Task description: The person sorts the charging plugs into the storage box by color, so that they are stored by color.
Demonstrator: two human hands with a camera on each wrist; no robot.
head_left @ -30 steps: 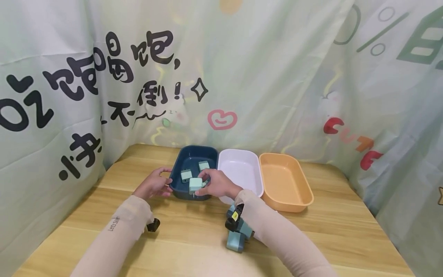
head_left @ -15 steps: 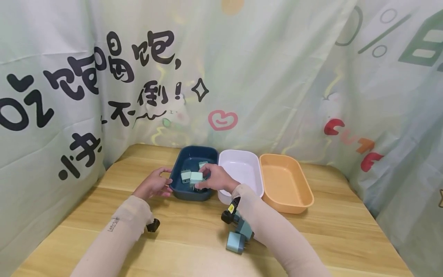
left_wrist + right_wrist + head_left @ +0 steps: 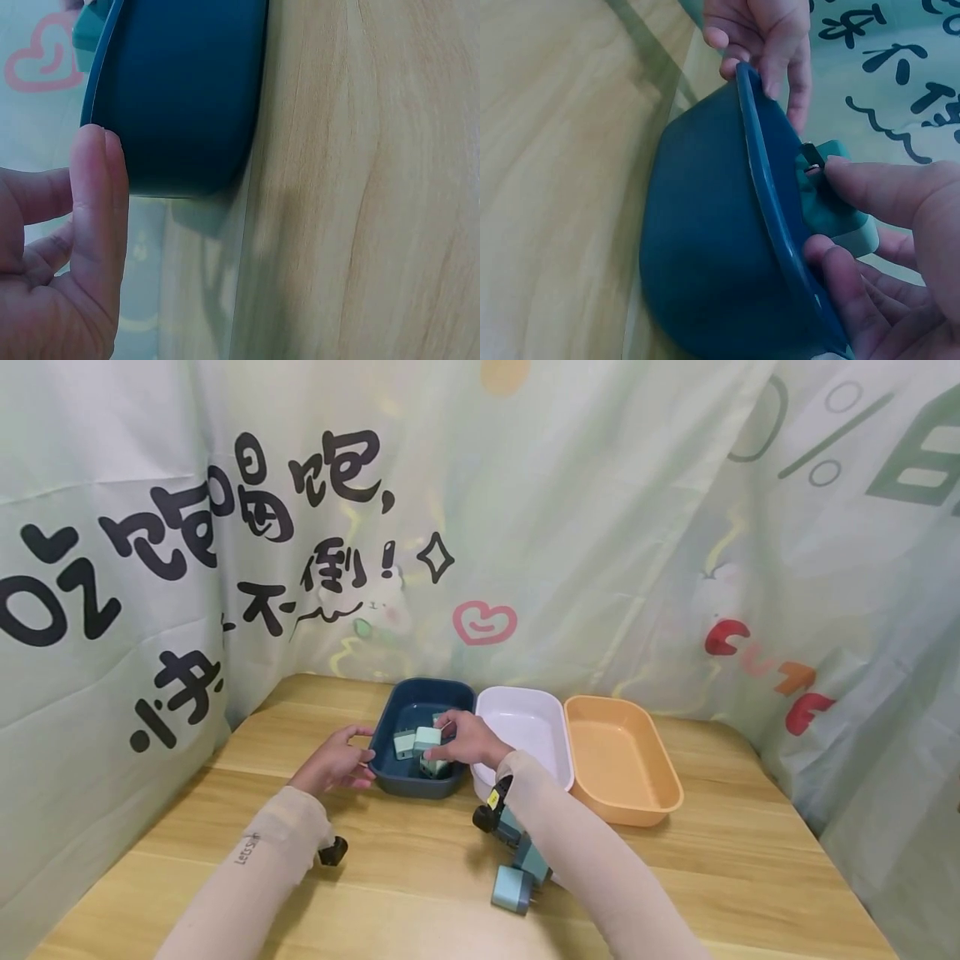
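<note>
My right hand [image 3: 468,739] pinches a pale green plug-in charger [image 3: 427,740] over the dark blue bin [image 3: 416,788]. In the right wrist view the charger [image 3: 836,206] sits between thumb and fingers, its metal prongs showing near the thumb. Several other chargers lie inside the bin, one pale green charger [image 3: 403,745] at left and another charger [image 3: 433,767] below the held one. My left hand [image 3: 341,762] is at the bin's left side. Its fairly straight fingertips [image 3: 94,142] touch the rim in the left wrist view.
A white bin [image 3: 528,727] stands beside the blue one, and an orange bin [image 3: 622,752] to its right. Several blue-green chargers [image 3: 512,888] lie on the wooden table [image 3: 405,877] under my right forearm. A printed curtain [image 3: 585,527] hangs behind.
My right hand has moved slightly up and away from me with the charger. Another charger has come into view in the bin below it. My left hand stays at the rim.
</note>
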